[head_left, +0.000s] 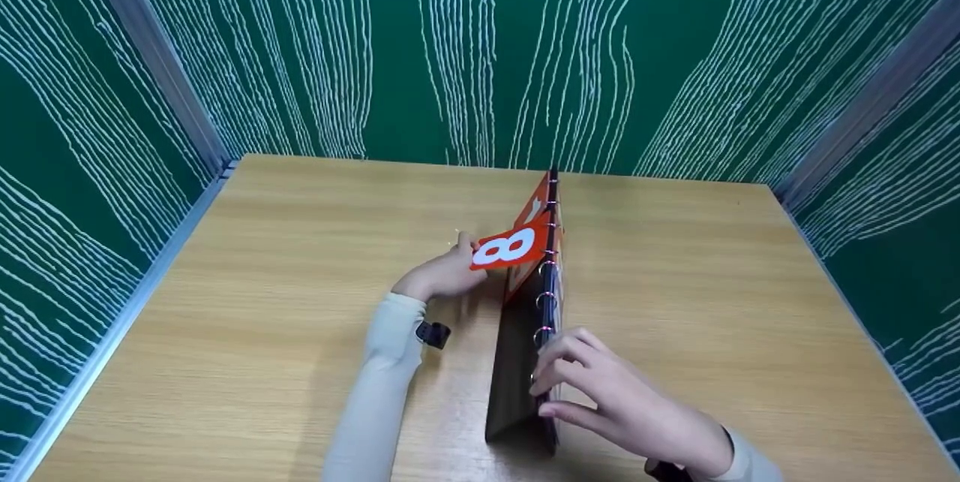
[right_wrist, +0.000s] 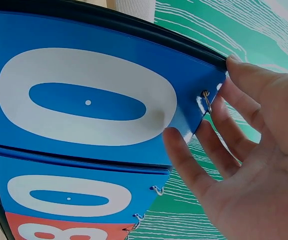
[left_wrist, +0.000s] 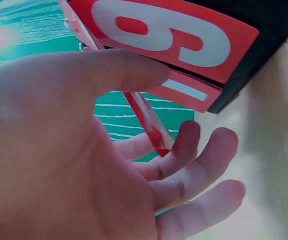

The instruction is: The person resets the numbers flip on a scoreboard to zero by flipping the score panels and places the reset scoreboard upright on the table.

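A black tabletop flip scoreboard (head_left: 517,377) stands like a tent, end-on to me, with number cards hung on metal rings along its top. My left hand (head_left: 442,272) is at its left side, loosely bent fingers touching the free edge of a raised red card with a white 8 (head_left: 510,248). In the left wrist view that card's edge (left_wrist: 146,120) lies between thumb and fingers, in front of a red card with a large white digit (left_wrist: 204,50). My right hand (head_left: 622,407) holds the scoreboard's near top corner, fingertips by a blue 0 card (right_wrist: 154,80).
Under the scoreboard is a light wood table (head_left: 262,294). Green walls (head_left: 397,54) with white wavy lines enclose its back and sides, joined by grey corner posts (head_left: 157,39). A second blue 0 card (right_wrist: 144,185) and a red 8 card (right_wrist: 28,227) hang farther along the board.
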The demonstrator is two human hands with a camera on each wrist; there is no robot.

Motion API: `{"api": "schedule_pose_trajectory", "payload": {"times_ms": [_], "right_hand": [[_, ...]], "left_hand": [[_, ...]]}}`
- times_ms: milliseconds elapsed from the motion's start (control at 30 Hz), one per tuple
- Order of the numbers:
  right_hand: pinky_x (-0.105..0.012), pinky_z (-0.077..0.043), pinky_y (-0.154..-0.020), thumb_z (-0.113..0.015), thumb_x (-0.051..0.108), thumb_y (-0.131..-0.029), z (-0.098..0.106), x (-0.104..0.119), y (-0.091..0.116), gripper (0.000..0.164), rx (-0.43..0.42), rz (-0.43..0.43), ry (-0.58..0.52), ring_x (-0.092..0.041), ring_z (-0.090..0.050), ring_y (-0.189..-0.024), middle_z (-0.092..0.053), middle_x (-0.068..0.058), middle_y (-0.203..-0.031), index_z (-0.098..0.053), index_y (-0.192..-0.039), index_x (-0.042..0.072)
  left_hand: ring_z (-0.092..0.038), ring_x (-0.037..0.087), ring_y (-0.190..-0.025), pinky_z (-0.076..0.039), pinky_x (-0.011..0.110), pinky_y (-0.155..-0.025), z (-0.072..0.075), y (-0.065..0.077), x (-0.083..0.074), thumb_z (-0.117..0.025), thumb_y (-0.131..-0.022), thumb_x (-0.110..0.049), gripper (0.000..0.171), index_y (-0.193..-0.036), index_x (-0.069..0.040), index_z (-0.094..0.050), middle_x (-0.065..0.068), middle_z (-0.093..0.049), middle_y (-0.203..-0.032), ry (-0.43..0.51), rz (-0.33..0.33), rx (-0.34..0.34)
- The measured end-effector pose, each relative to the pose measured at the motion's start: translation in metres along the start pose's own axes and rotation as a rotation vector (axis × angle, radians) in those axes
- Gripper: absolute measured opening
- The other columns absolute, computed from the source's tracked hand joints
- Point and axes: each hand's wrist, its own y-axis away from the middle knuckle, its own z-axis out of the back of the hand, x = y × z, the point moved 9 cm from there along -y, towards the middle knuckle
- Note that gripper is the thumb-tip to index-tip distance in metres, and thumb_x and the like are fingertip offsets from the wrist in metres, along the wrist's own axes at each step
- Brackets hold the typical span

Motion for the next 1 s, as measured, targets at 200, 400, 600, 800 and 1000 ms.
{"api": "schedule_pose_trajectory", "payload": {"times_ms": [200,400,600,800,1000], "right_hand": [[-0.022,-0.043,-0.101,-0.078,0.018,-0.090,-0.001,-0.002,0.001,0.022,0.017,-0.027,-0.011,-0.014,-0.051,-0.117,-0.061,0.007,-0.118,-0.066,-0.108,0.023],[-0.023,-0.044,-0.100,-0.077,0.018,-0.090,-0.001,0.000,0.000,0.022,0.023,-0.030,0.008,-0.014,-0.051,-0.116,-0.060,0.007,-0.118,-0.066,-0.107,0.023],[-0.018,-0.041,-0.100,-0.078,0.019,-0.089,-0.001,-0.001,0.000,0.022,0.015,-0.022,0.010,-0.012,-0.050,-0.116,-0.060,0.009,-0.119,-0.065,-0.106,0.024],[-0.016,-0.041,-0.100,-0.078,0.020,-0.089,0.000,-0.001,0.000,0.022,0.005,-0.015,0.010,-0.011,-0.050,-0.116,-0.059,0.009,-0.119,-0.065,-0.106,0.024],[-0.021,-0.043,-0.100,-0.078,0.018,-0.089,-0.001,-0.001,0.001,0.022,0.027,-0.034,0.004,-0.013,-0.050,-0.116,-0.060,0.007,-0.118,-0.066,-0.107,0.023]], "left_hand": [[-0.043,0.029,-0.135,-0.051,0.040,-0.106,0.014,0.006,-0.003,-0.055,-0.100,-0.022,0.060,-0.148,-0.009,-0.022,0.014,-0.038,-0.152,-0.042,0.009,-0.082],[-0.054,0.027,-0.117,-0.049,0.033,-0.084,0.028,0.013,-0.005,-0.052,-0.101,-0.033,0.049,-0.141,-0.013,-0.032,0.011,-0.047,-0.146,-0.077,0.031,-0.175],[-0.057,0.025,-0.115,-0.052,0.030,-0.080,0.041,0.015,-0.011,-0.057,-0.101,-0.038,0.046,-0.137,-0.019,-0.037,0.007,-0.051,-0.144,-0.034,0.045,-0.278],[-0.058,0.023,-0.119,-0.060,0.032,-0.089,0.052,0.017,-0.022,-0.063,-0.100,-0.030,0.048,-0.138,-0.018,-0.037,0.007,-0.050,-0.146,0.021,-0.011,-0.389],[-0.060,0.026,-0.119,-0.061,0.036,-0.091,0.058,0.022,-0.039,-0.063,-0.100,-0.022,0.055,-0.145,-0.017,-0.030,0.011,-0.045,-0.151,0.090,-0.116,-0.491]]}}
